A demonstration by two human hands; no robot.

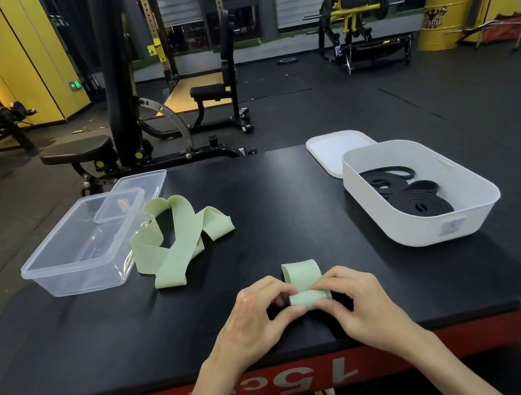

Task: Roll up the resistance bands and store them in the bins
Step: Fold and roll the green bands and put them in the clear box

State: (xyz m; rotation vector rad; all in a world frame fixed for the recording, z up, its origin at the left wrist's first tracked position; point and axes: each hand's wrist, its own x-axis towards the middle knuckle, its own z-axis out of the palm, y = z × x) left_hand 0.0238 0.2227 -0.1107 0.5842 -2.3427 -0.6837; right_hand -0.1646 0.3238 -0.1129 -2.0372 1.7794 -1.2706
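Our left hand and right hand pinch a green resistance band on the black surface; a weight bench stands beyond.

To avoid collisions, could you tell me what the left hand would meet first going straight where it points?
Pinching the green band, the left hand would likely meet the right hand first, just across it.

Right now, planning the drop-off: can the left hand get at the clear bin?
Probably yes, once it lets go: the left hand pinches the green roll; the clear bin stands to its left, only loose green bands lying low between.
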